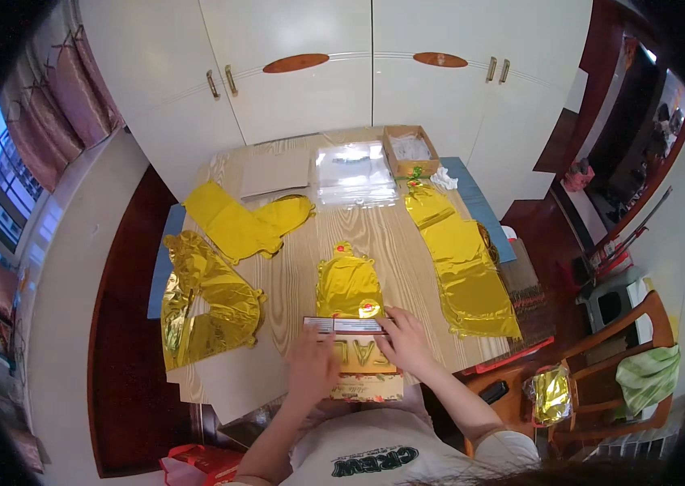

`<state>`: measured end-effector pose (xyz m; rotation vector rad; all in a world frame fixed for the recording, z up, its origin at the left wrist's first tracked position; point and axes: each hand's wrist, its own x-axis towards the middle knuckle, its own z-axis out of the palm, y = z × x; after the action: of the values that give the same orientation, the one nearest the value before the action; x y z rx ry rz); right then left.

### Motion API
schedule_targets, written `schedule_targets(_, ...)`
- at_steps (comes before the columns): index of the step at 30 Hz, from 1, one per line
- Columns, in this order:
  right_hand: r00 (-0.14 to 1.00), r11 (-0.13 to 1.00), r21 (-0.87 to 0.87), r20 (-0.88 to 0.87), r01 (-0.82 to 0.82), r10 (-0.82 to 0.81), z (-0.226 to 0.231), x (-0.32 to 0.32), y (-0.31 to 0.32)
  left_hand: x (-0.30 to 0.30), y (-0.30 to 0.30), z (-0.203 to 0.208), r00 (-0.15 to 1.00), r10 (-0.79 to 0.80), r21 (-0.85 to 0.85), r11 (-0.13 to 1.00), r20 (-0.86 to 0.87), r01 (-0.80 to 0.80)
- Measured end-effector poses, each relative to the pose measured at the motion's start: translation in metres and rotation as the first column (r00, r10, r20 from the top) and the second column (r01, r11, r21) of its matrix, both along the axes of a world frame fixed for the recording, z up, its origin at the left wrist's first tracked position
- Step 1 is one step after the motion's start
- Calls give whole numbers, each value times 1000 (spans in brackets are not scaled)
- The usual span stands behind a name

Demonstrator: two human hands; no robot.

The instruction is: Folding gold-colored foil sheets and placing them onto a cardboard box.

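Note:
A folded gold foil balloon (349,283) lies flat in front of me, with small red-and-green details at its top and lower corner. Its near end meets a printed orange card sleeve (368,387) with a dark-edged white strip across its far side. My left hand (312,360), slightly blurred, rests over the sleeve's left side with fingers stretched out. At the strip's right end, my right hand (404,340) lies with thumb and fingers apart, touching the sleeve near the balloon's corner. Neither hand is visibly closed on anything.
More flat gold foil balloons lie at the far left (237,223), near left (205,304) and right (468,267). At the back are a grey board (276,177), clear plastic bags (356,193) and a cardboard box (389,154). A wooden chair (657,324) stands right.

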<state>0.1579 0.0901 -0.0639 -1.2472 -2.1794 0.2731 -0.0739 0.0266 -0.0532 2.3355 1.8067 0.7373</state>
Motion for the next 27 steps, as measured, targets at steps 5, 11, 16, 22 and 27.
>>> schedule_targets(5, 1000, 1000, 30, 22, -2, 2, 2, 1, 7, 27, -5, 9, 967, -203, -101, 977, -157, 188)
schedule_targets(11, 993, 999, 11, 113, -33, 32, 16, 3, 22, 37, -4, -2, 962, -153, -91, 987, -227, 136)
schedule_targets(16, 986, 997, -21, 148, -78, 80, 11, 3, 40, 43, -3, -1, 964, -119, -114, 989, -238, 94)
schedule_targets(22, 991, 992, 39, -64, -117, 120, 7, 3, 47, 47, -1, -3, 974, -91, -110, 992, -207, 69)
schedule_targets(27, 985, 978, -119, -43, -173, 169, 4, 6, 53, 49, 1, -7, 986, -69, -50, 997, -154, 62)
